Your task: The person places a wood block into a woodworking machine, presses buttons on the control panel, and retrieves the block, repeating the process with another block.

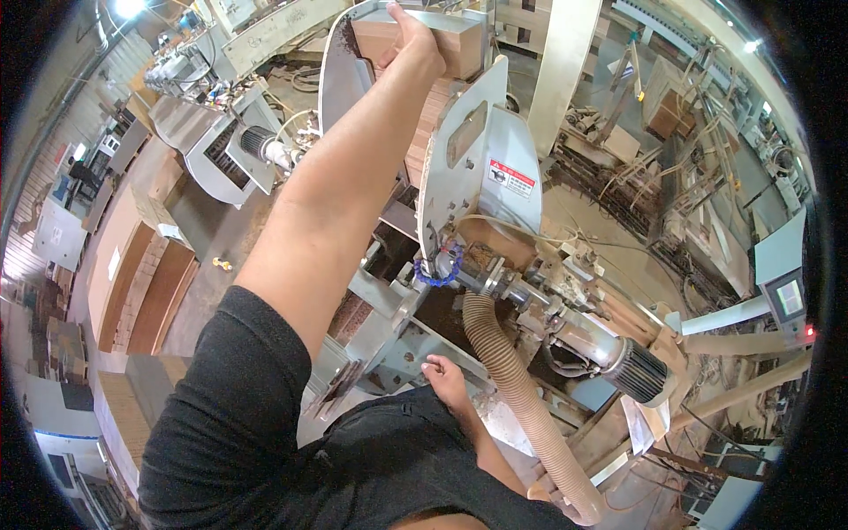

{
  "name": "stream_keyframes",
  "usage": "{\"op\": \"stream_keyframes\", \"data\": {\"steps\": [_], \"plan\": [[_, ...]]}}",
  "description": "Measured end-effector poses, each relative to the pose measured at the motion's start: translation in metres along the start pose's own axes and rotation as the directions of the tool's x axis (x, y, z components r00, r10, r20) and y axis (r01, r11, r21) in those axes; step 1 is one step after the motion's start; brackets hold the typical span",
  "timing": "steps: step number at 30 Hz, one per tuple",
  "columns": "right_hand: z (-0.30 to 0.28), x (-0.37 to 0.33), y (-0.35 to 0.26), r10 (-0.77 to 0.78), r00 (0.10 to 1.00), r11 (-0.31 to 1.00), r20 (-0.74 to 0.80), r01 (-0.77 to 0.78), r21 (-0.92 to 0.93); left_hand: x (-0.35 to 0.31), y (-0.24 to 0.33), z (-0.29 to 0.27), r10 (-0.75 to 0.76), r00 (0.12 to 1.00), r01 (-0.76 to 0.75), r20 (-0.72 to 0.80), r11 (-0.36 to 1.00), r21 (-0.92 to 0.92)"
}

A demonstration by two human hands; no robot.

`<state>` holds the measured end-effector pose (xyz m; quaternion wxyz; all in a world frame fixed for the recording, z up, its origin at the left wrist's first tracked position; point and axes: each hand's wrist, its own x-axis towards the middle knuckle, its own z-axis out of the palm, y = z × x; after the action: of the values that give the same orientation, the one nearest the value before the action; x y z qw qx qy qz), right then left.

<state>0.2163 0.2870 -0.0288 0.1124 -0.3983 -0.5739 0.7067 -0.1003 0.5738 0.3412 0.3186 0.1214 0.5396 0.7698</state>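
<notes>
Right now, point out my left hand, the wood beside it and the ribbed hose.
Left hand (414,46): head view, on the back of the hand.
Wood (463,53): head view, on the face right of the hand.
Ribbed hose (510,380): head view, partway along its length.

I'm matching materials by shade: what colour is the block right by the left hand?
Light brown; the block shows best in the head view.

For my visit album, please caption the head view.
Left hand at stacked brown boards between pale machine guards, right hand lower down, near a ribbed hose.
</notes>
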Motion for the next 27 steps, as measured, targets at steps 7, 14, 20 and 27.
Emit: {"op": "stream_keyframes", "data": {"steps": [7, 14, 20, 27], "plan": [[-0.002, 0.017, 0.019, -0.101, 0.995, 0.990, 0.023, 0.103, -0.093, -0.050, 0.026, -0.034, -0.124, 0.985, 0.091, 0.124, 0.967, 0.240], [0.018, 0.070, -0.041, -0.388, 0.914, 0.904, 0.119, 0.403, -0.145, -0.070, 0.027, -0.177, 0.035, 0.973, -0.131, 0.229, 0.899, 0.417], [0.084, 0.132, -0.081, -0.495, 0.787, 0.468, 0.369, 0.599, -0.649, -0.233, 0.052, -0.330, 0.167, 0.945, -0.275, 0.281, 0.871, 0.407], [0.135, 0.174, -0.062, -0.358, 0.833, 0.107, 0.423, 0.486, -0.867, -0.416, -0.037, -0.529, 0.123, 0.743, -0.171, -0.658, 0.985, -0.009]]}}
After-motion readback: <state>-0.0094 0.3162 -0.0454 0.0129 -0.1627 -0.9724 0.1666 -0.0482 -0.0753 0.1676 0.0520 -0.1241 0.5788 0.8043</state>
